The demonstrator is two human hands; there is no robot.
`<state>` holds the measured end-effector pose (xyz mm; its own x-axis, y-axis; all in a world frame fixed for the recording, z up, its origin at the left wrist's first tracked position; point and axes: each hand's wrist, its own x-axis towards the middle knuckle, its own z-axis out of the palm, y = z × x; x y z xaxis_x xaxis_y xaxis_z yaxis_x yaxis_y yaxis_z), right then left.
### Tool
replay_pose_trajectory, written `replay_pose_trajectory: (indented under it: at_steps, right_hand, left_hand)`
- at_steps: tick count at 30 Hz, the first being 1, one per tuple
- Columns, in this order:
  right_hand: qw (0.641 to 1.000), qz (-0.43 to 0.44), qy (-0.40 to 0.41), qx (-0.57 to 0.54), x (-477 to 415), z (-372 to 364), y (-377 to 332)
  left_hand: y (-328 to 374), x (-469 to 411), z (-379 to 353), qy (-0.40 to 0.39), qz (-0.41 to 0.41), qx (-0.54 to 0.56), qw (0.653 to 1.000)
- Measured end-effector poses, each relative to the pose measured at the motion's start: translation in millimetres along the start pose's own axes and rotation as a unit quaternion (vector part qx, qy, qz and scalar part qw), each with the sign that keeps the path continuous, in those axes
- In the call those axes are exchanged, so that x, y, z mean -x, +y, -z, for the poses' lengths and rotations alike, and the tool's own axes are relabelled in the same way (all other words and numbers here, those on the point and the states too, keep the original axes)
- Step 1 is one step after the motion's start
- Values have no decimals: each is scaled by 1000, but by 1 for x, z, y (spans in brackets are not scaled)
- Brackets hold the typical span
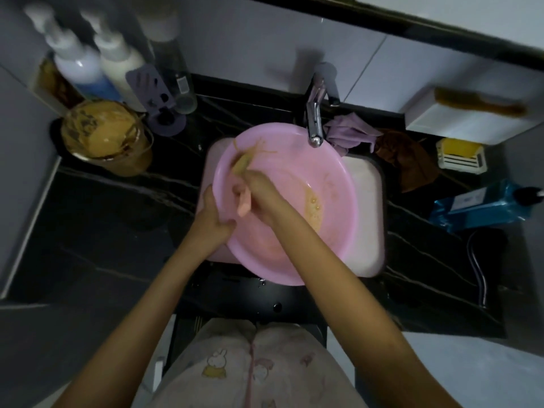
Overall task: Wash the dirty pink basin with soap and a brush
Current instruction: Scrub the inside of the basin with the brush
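Pink basin [309, 172]: left hand [213, 214] grips rim, right hand [262, 187] grips brush [241, 164]; bottle labels [468, 200] blurred.

There is one pink basin [297, 240], one brush [242, 167], one tap [314, 122] and two hands, the left hand [216, 214] and the right hand [263, 188]. On the table [117, 231] are two pump bottles, one part blue [81, 70] and one cream [125, 61]. There are also one clear bottle [176, 81], one smeared bucket [109, 136], one yellow soap bar [459, 148], one blue pack [482, 204] and two cloths, purple [350, 134] and brown [409, 163].

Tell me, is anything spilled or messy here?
Yes. Yellowish gunk pools inside the pink basin, with streaks near the brush. The container at the left is smeared with a similar brownish mess.
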<state>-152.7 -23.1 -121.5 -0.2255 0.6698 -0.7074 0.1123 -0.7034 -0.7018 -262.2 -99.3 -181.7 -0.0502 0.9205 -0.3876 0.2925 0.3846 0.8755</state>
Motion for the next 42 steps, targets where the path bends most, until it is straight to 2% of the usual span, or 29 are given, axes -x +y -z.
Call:
replay_pose_trajectory:
  at_steps: [2,4,5,8,10,11,13,15,16,18,20,22,23,26,27,29,31,33,34,36,38,40,42]
  right_hand:
    - [997,-24,-68,23,23,6,20]
    - [995,-24,-93,-31,32,14,14]
    - [995,-10,-75,-60,28,17,4]
    - [987,63,64,-134,-5,24,-34]
    - [977,72,121,-158,-23,22,-41]
    - [982,65,116,-133,-26,16,-35]
    - [998,31,36,-39,-13,0,-14]
    - [996,19,-29,81,6,-12,4]
    - [993,24,-34,107,9,-11,6]
    - [993,57,19,97,-3,3,-4]
    - [990,75,118,8,-26,23,-24]
    - [985,78,146,-53,-39,26,-30]
    - [990,70,113,-46,-38,19,-23]
    - [995,16,-28,91,-5,-9,11]
    - [992,17,-41,120,0,-9,18]
    - [992,57,6,114,-7,5,12]
    - [988,102,112,0,-28,27,-10]
    - [976,95,177,-87,-45,35,-26]
    - [978,90,167,-84,-46,32,-26]
    - [998,37,52,21,-30,9,-14]
    - [993,0,-35,112,-10,-8,3]
    - [995,12,-44,87,-13,-2,10]
    - [998,46,34,15,-29,17,-2]
  left_hand:
    - [-3,1,1,-9,-6,-9,1000]
    - [3,6,0,-12,-21,5,1000]
    - [5,9,0,-9,-28,14,999]
    - [17,14,-5,-3,-26,17,1000]
    - [22,17,-9,-7,-12,11,1000]
    - [22,18,-10,-7,-10,7,1000]
    - [19,18,-11,-1,-25,-2,1000]
    - [14,18,-8,3,-23,1,1000]
    - [13,19,-8,5,-16,2,1000]
    - [13,21,-6,7,-8,13,1000]
    - [14,22,-6,2,-5,18,1000]
    - [17,23,-6,-5,-6,10,1000]
    - [17,23,-7,-7,-6,3,1000]
    - [12,20,-4,5,1,-2,1000]
    - [10,20,-2,6,2,3,1000]
    - [6,20,0,-4,-8,5,1000]
    - [8,20,2,-13,-9,3,1000]
    - [11,20,0,-13,-17,-2,1000]
    - [13,20,0,-11,-21,-8,1000]
    - [15,20,0,-4,-24,-13,1000]
    - [11,20,3,7,-22,-9,1000]
    - [8,21,5,9,-25,-6,1000]
    - [7,21,6,4,-23,-6,1000]
